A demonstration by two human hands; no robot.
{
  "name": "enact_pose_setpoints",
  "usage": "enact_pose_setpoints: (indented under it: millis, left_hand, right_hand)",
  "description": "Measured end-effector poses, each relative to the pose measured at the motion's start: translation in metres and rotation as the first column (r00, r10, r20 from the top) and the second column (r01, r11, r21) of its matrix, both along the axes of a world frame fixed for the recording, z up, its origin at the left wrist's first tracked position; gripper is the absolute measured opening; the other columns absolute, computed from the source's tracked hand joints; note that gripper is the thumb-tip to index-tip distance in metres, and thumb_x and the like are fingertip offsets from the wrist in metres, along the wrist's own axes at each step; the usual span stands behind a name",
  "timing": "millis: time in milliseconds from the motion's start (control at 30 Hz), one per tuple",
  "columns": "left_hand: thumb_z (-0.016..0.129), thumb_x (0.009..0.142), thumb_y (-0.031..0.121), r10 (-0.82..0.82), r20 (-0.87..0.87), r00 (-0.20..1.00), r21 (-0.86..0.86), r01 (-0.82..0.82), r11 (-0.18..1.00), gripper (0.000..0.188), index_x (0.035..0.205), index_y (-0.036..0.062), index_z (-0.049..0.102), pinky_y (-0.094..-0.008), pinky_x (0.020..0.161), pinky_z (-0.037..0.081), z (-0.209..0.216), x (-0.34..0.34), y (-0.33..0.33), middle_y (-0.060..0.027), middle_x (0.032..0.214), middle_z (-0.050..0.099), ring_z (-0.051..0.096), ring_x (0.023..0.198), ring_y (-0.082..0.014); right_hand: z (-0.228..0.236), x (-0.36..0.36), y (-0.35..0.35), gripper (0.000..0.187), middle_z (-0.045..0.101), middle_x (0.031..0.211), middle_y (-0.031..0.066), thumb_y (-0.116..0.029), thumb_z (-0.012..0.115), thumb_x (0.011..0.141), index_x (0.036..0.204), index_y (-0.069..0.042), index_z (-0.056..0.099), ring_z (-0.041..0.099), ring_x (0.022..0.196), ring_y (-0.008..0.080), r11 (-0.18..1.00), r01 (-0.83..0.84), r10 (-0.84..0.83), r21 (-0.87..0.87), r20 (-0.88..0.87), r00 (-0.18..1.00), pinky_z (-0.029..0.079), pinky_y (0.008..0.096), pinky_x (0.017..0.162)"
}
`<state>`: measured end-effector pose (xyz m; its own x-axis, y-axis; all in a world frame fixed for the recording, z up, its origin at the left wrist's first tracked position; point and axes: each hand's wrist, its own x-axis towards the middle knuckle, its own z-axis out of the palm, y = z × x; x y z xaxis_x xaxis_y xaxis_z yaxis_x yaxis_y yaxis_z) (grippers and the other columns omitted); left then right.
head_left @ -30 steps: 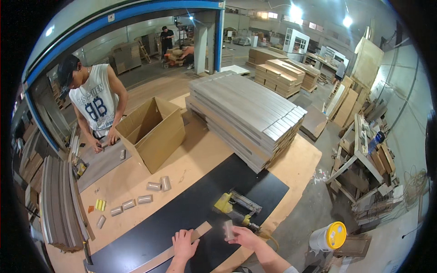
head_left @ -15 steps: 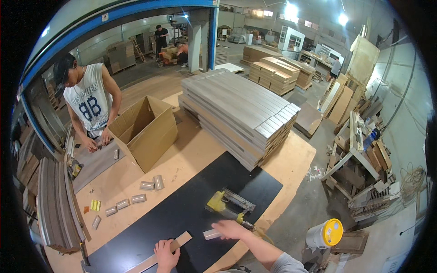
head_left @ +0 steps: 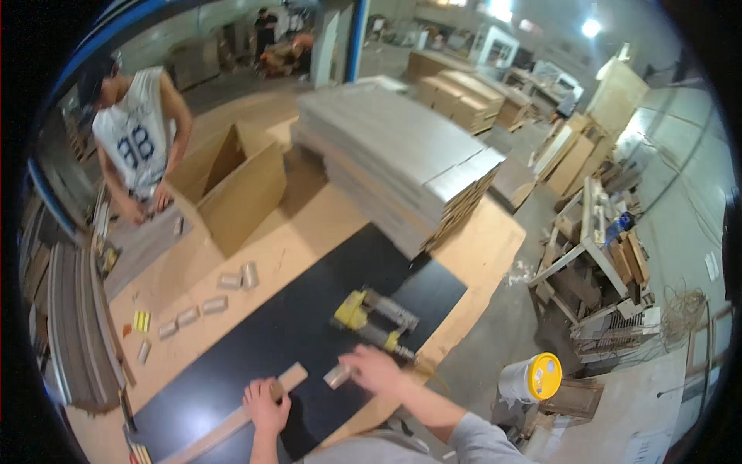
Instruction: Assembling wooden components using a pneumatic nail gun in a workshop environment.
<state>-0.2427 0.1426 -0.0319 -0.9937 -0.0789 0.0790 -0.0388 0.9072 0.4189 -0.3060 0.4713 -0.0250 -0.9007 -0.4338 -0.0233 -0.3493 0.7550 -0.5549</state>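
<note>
A long, narrow wood strip (head_left: 222, 430) lies slantwise on the black board (head_left: 255, 340), and my left hand (head_left: 267, 405) is closed over it near its far end. Just right of that end, my right hand (head_left: 374, 370) pinches a short grey-brown block (head_left: 338, 377) between its fingers, low over the board. A small gap separates the block from the strip. Beyond my right hand lies a yellow and grey nail gun (head_left: 376, 319) on its side, with a hose at its near end.
Several short rounded blocks (head_left: 214, 305) lie left of the board. Behind them stand an open cardboard box (head_left: 243, 203) and a tall stack of grey panels (head_left: 386, 147). A co-worker (head_left: 137, 135) works at the far left. A yellow-lidded bucket (head_left: 525, 380) stands on the floor at right.
The whole view has shifted, so the scene sits higher and further left, with some blur. The block in my right hand has tilted and is slightly closer to the strip's end.
</note>
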Motion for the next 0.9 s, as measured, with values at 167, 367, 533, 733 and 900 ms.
enact_pose_setpoints:
  millis: [167, 367, 533, 733, 900]
  left_hand:
    - [0.081, 0.079, 0.023, -0.021, -0.044, 0.999, 0.045, 0.023, 0.999, 0.051, 0.127, 0.0139, 0.068, -0.0506, 0.105, 0.044, 0.009, -0.005, 0.001, -0.0113, 0.124, 0.06, 0.055, 0.122, -0.0355]
    - [0.081, 0.08, 0.023, 0.039, 0.011, 0.999, 0.067, -0.04, 0.997, 0.049, 0.127, 0.0144, 0.068, -0.0497, 0.106, 0.043, 0.011, -0.002, 0.006, -0.0093, 0.123, 0.059, 0.055, 0.122, -0.0331]
    - [0.081, 0.08, 0.022, 0.024, -0.014, 1.0, 0.067, -0.023, 0.997, 0.047, 0.125, 0.0147, 0.069, -0.0493, 0.107, 0.042, 0.012, 0.001, 0.007, -0.0086, 0.123, 0.059, 0.054, 0.123, -0.0323]
    - [0.081, 0.08, 0.022, 0.027, 0.058, 0.998, 0.091, -0.032, 0.995, 0.047, 0.124, 0.0142, 0.069, -0.0492, 0.108, 0.042, 0.015, 0.002, 0.004, -0.0082, 0.124, 0.059, 0.054, 0.124, -0.032]
    - [0.081, 0.081, 0.022, -0.076, 0.129, 0.989, 0.094, 0.065, 0.993, 0.044, 0.122, 0.0136, 0.068, -0.0489, 0.107, 0.041, 0.031, 0.007, 0.008, -0.008, 0.125, 0.06, 0.054, 0.124, -0.0319]
  right_hand:
    - [0.04, -0.02, -0.016, 0.061, 0.068, 0.12, 0.0166, -0.003, 0.067, 0.084, 0.144, -0.009, 0.061, 0.066, 0.111, 0.0378, 0.972, 0.142, -0.161, -0.187, -0.091, 0.983, 0.056, 0.0463, 0.098]
    - [0.025, 0.041, -0.034, 0.089, 0.064, 0.122, 0.0119, -0.044, 0.088, 0.084, 0.157, -0.011, 0.049, 0.062, 0.113, 0.0345, 0.91, 0.415, -0.415, 0.025, 0.068, 0.907, 0.05, 0.0484, 0.097]
    - [0.032, 0.047, -0.079, 0.104, 0.056, 0.138, 0.0144, -0.045, 0.087, 0.082, 0.166, -0.014, 0.035, 0.05, 0.129, 0.0383, 0.89, 0.445, -0.451, 0.1, 0.056, 0.891, 0.039, 0.0566, 0.107]
    - [0.005, 0.022, -0.056, 0.084, 0.059, 0.137, 0.0074, -0.021, 0.081, 0.08, 0.158, -0.02, 0.049, 0.053, 0.129, 0.0328, 0.969, 0.237, -0.237, 0.064, -0.014, 0.972, 0.043, 0.0517, 0.106]
    - [0.006, 0.012, -0.022, 0.057, 0.06, 0.13, 0.0043, -0.017, 0.081, 0.078, 0.134, -0.022, 0.07, 0.054, 0.126, 0.0313, 0.966, 0.258, -0.257, 0.006, -0.053, 0.965, 0.045, 0.0497, 0.104]
